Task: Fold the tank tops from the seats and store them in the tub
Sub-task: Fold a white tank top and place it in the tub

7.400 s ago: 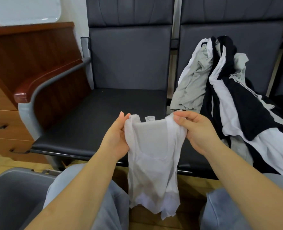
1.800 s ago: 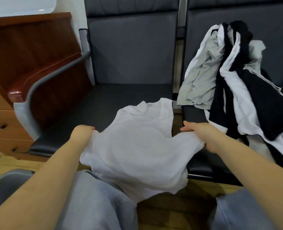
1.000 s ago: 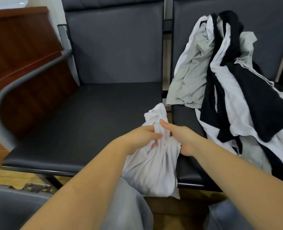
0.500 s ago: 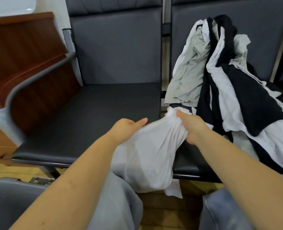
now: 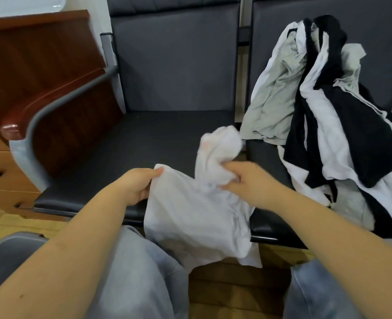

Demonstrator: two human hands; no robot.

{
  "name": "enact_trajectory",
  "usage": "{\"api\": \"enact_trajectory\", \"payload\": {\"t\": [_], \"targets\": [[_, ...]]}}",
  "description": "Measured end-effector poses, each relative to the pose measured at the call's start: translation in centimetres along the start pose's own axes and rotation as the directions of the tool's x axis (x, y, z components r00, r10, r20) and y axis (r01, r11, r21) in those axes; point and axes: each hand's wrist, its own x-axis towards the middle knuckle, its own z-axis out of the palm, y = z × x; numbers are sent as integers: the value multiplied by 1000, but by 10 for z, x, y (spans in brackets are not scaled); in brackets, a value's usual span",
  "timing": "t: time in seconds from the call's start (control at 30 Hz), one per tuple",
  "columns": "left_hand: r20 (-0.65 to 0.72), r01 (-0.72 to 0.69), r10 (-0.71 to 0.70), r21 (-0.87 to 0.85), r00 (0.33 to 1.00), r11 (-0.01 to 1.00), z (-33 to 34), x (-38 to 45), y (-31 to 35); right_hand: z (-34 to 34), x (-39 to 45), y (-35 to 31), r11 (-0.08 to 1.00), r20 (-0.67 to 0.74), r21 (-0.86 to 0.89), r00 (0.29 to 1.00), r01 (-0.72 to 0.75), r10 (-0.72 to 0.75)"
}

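Here both hands' fingers (image 5: 158,172) grip the white tank top (image 5: 197,210) over the bare seat's front edge (image 5: 87,203).

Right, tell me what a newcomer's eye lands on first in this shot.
First the white tank top, bunched and hanging in the middle foreground over the seat edge, gripped by the left hand at one side and the right hand at its crumpled top. Next, the pile of black, white and grey tank tops heaped on the right seat, against its backrest.
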Motion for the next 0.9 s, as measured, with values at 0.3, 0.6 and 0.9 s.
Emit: {"api": "enact_trajectory", "payload": {"t": [0.3, 0.6, 0.9], "targets": [[-58, -19, 23, 64, 998, 998, -3, 13, -3, 16, 0, 7, 953, 359, -300, 919, -53, 164], [-71, -94, 87, -88, 994, 992, -12, 11, -2, -26, -3, 30, 706, 168, -607, 810, -363, 561], [-26, -13, 6, -286, 1000, 958, -21, -21, 4, -55, -48, -9, 910, 261, -49, 874, -412, 410]]}}
